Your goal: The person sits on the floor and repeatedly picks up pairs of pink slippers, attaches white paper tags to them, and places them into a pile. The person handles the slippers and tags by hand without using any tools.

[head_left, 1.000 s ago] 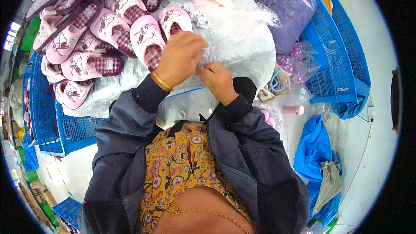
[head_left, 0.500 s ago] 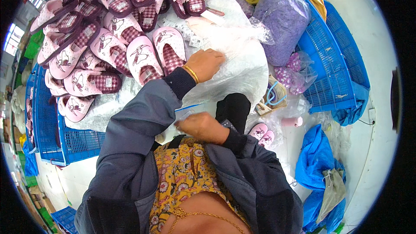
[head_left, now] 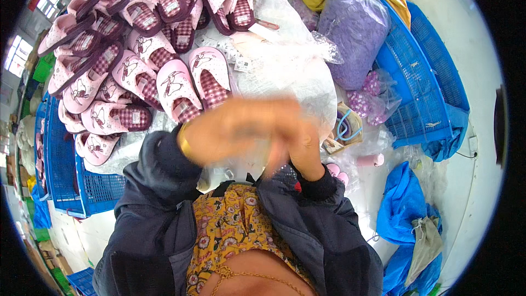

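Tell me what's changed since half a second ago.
The left hand has drawn back toward the body; the right hand has moved rightward and forward, so they overlap in view. Blur hides any hold. The pink slippers and purple bag stayed put.

about twenty pink slippers (head_left: pixel 174 79), two grips (head_left: pixel 241 129) (head_left: pixel 304 142), one bracelet (head_left: pixel 184 141)

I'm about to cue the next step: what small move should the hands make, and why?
Perhaps part the left hand and right hand slightly: they overlap in a blur, so whether they hold anything cannot be told, and pink slippers lie just beyond them.
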### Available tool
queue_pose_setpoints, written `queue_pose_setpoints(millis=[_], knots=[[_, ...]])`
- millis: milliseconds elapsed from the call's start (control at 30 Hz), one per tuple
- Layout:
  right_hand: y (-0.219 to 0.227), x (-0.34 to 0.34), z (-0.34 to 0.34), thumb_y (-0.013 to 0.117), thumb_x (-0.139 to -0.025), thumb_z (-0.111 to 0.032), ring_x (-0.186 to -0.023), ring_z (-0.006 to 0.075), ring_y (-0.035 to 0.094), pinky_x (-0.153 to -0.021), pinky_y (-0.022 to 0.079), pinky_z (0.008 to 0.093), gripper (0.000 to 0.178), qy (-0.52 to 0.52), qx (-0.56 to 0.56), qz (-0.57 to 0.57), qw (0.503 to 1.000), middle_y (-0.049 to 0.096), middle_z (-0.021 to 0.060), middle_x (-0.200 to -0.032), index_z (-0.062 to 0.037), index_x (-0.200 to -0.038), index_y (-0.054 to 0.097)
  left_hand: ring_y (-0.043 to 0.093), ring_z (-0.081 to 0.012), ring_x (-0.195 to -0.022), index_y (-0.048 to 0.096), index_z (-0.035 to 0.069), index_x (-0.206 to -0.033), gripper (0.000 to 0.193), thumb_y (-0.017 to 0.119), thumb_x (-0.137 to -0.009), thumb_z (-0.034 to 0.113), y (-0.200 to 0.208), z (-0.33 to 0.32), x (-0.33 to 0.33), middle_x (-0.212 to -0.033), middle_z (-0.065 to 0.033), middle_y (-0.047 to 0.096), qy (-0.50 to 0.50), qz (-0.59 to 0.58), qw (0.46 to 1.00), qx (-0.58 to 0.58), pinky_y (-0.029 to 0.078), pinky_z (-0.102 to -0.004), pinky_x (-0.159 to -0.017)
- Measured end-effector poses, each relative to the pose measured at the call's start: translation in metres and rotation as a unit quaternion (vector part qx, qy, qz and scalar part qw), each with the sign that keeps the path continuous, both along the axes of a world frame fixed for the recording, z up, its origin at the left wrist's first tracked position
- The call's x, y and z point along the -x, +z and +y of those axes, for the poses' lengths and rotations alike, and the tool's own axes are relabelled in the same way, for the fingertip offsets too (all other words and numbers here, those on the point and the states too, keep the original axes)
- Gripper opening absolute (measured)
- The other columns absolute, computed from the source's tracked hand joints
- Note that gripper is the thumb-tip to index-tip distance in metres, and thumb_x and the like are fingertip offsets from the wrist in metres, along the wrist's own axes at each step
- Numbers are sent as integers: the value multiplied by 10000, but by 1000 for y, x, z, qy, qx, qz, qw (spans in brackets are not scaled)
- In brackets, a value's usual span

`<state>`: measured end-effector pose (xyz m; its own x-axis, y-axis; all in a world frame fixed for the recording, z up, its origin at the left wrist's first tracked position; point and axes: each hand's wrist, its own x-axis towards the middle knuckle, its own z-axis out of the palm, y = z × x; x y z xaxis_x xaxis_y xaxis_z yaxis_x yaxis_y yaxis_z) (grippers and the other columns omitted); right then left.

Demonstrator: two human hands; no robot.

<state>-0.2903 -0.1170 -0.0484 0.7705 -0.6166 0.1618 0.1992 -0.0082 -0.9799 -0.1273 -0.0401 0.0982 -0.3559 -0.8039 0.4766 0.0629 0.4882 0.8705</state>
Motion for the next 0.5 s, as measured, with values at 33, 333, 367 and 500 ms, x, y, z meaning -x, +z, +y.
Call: queue_pose_setpoints(millis=[33, 333, 367, 500], knots=[[-2, -2, -1, 584, -985, -154, -564, 51, 533, -527, 441, 195, 256, -14, 38, -19, 999, 693, 50, -870, -9, -1179, 666, 570, -157, -823, 641, 1, -1060, 301, 580, -963, 279, 3, 1, 3, -943, -63, 601, -83, 18, 994, 62, 467, -321, -725], [-48, -15, -11, 556, -1000, -195, -582, 52, 511, -541, 415, 205, 269, -5, -112, 39, 993, 620, 16, -763, 10, -1134, 667, 493, -68, -694, 565, 93, -801, 247, 722, -867, 271, -54, -98, -90, -780, 1, 561, 413, -11, 885, -213, 383, -207, -629], [-62, -17, -11, 561, -999, -206, -587, 44, 500, -546, 415, 205, 275, 6, -110, 35, 993, 610, 6, -755, 4, -1140, 669, 498, -51, -681, 576, 94, -837, 255, 736, -861, 291, -83, -119, -125, -776, 7, 574, 447, -16, 869, -213, 381, -203, -591], [-104, -18, -11, 532, -1013, -215, -561, 38, 422, -531, 352, 207, 269, -4, -146, 69, 987, 488, -36, -678, -5, -1095, 678, 606, -180, -550, 635, -43, -780, 327, 657, -865, 273, -136, -168, -191, -683, -98, 609, 516, -36, 777, -360, 397, -302, -427]])
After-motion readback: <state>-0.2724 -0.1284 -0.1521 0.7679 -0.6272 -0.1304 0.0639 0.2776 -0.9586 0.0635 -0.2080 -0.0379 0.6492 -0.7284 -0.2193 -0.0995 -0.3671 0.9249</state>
